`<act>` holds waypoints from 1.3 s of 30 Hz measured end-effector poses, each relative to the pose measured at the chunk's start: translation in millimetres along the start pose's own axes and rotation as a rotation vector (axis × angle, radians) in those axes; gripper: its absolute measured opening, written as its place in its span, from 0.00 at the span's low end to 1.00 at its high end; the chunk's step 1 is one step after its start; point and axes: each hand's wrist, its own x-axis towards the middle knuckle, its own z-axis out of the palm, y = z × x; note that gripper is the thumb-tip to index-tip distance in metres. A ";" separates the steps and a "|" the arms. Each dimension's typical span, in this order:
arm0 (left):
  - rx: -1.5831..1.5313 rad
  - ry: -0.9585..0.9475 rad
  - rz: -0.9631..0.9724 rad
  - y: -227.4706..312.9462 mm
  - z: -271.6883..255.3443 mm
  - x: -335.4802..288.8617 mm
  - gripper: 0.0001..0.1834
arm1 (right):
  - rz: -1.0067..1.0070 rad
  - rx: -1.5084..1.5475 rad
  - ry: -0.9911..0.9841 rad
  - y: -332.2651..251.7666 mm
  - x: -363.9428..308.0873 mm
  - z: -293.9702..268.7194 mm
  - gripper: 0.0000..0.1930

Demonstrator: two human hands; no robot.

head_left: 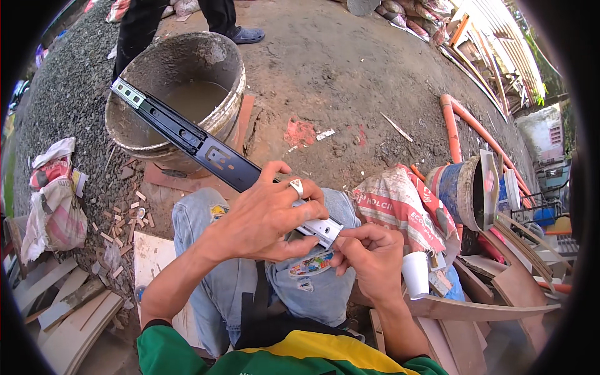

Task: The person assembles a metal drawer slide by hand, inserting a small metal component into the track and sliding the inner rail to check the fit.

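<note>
I see the drawer slide [220, 156] run from the right hand [373, 253], beneath the left hand [265, 219], across my view of the large bucket [230, 115] ahead-left. Right of the lap [312, 287] sits a sack [400, 203], a cup [415, 275] before it, a second bucket [449, 194] behind; planks [84, 328] lie lower left.

Green-and-yellow shirt [344, 351] over faded, ripped blue jeans [209, 269].

At the lower left of the frame, the green sleeve [167, 351] ends in a dark cuff [156, 324]; black fabric borders the broad yellow panel [331, 347] at bottom centre. Multicoloured printed patches [311, 264] fill the rips mid-frame, and a black strap [255, 306] lies over the denim. The left hand [265, 215] wears a silver-coloured ring [296, 186] with a wedge-shaped face.
</note>
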 end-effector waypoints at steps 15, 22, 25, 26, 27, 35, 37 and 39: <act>-0.005 -0.055 0.021 1.3 -3.4 0.7 0.16 | 0.313 0.345 -0.073 -4.7 -0.8 -11.1 0.05; -0.023 -0.067 0.009 0.1 -3.8 -0.8 0.16 | 0.351 0.381 -0.159 -6.0 -4.2 -12.1 0.08; -0.020 -0.075 -0.001 -0.1 -4.0 -1.1 0.16 | 0.378 0.445 -0.111 -6.6 -7.3 -7.8 0.09; -0.024 -0.069 -0.004 -0.8 -3.6 -2.1 0.17 | 0.390 0.493 -0.116 -5.6 -7.6 -8.3 0.08; -0.030 -0.061 -0.005 -1.3 -2.5 -2.3 0.18 | 0.402 0.539 -0.120 -4.7 -8.2 -9.4 0.08; -0.021 -0.027 0.028 -2.7 -0.4 -2.7 0.17 | 0.335 0.569 -0.098 6.3 -16.3 -0.7 0.08; -0.017 -0.029 0.035 -3.1 -0.2 -2.9 0.17 | 0.298 0.537 -0.099 12.3 -15.1 -1.0 0.07; -0.018 -0.038 0.034 -2.7 -0.9 -2.4 0.17 | 0.229 0.523 -0.179 14.9 -15.1 -2.0 0.08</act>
